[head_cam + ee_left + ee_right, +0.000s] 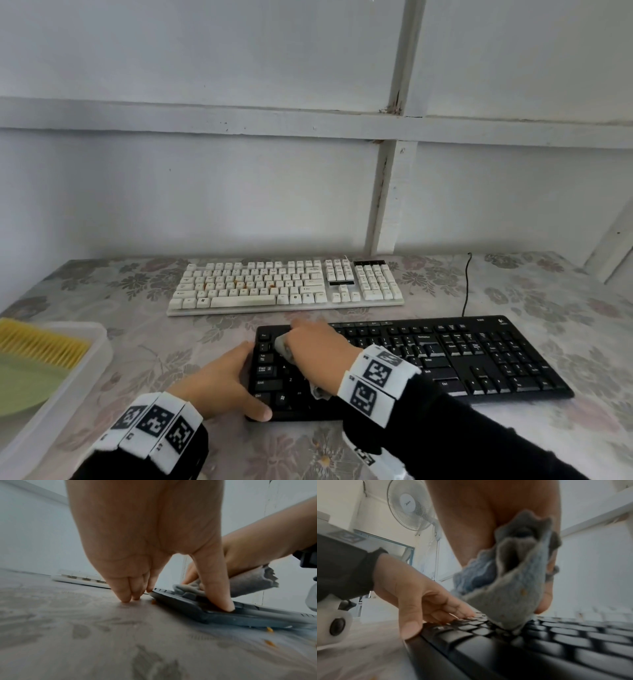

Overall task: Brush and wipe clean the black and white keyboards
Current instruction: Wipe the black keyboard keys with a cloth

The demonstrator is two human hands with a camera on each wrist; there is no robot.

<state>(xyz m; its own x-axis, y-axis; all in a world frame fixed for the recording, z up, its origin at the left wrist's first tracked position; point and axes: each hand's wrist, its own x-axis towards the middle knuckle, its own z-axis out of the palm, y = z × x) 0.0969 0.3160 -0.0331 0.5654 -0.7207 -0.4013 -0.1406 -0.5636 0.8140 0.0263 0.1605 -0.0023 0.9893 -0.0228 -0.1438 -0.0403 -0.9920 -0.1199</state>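
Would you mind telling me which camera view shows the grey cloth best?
The right wrist view: the grey cloth fills the frame's middle, bunched in the right hand and pressed onto the black keyboard. The left wrist view shows it smaller, behind the left hand. The head view shows only slivers beneath the right hand.

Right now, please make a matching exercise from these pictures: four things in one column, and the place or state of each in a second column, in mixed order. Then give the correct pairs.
Things:
1. cloth
2. white keyboard
3. brush
4. left hand

Places or states:
A. lies in the plastic tray at the left edge of the table
B. steadies the left end of the black keyboard
C. held by the right hand on the black keys
D. lies near the wall, with orange bits among its keys

Pairs: 1-C, 2-D, 3-A, 4-B
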